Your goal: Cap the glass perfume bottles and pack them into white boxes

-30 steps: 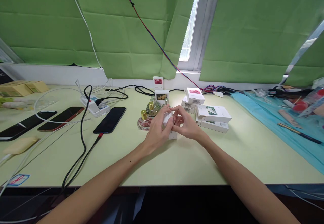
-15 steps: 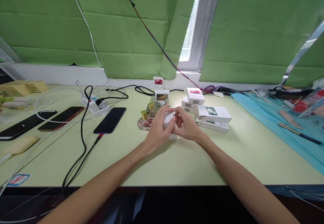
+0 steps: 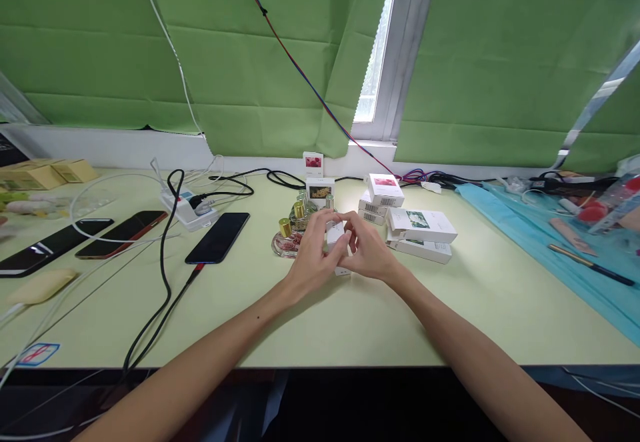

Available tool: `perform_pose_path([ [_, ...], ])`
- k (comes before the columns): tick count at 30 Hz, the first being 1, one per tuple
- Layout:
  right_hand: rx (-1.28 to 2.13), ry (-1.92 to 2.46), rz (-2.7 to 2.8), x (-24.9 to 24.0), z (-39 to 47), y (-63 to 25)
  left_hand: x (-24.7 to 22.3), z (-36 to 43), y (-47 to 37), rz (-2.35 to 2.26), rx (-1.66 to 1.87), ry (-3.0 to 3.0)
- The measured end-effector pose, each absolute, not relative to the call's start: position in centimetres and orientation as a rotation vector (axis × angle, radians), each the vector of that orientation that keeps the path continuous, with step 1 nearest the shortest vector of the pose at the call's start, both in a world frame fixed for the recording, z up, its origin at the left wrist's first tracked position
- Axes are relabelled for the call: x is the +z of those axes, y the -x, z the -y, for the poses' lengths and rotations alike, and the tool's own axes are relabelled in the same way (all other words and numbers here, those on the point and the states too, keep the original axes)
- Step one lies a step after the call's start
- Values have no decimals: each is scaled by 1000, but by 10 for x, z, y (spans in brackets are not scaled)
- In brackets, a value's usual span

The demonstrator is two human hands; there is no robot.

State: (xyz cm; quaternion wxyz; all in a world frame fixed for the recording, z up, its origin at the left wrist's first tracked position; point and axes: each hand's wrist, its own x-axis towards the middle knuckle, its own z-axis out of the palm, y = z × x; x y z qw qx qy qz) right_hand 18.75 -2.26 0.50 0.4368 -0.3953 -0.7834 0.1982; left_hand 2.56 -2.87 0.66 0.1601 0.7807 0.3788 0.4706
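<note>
My left hand (image 3: 316,250) and my right hand (image 3: 369,245) meet at the middle of the table around a small white box (image 3: 335,232). Fingers of both hands curl about its sides, and the fingertips come together near its top. Its lower end shows beneath the hands; most of the box is hidden. Just left of my left hand stands a glass perfume bottle (image 3: 286,245) with a gold cap, and several similar bottles are behind it. To the right of my right hand lie stacked white boxes (image 3: 423,224) with printed pictures.
More white boxes (image 3: 386,189) are piled behind the stack, and a white box with a flower picture (image 3: 320,191) stands at the back. On the left are a black phone (image 3: 217,238), a power strip (image 3: 187,210) and loose cables. Blue plastic sheeting (image 3: 550,249) covers the right side.
The white box has shifted very slightly between my hands. Otherwise both hands keep almost the same place and grip.
</note>
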Motion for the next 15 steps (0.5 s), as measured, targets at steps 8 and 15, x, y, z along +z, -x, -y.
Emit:
perform_pose_path([
  [8, 375, 947, 1977, 4, 19, -191, 4, 30, -24, -1060, 1290, -2258],
  [15, 280, 942, 1985, 3, 15, -198, 1, 31, -28, -1050, 1268, -2212],
])
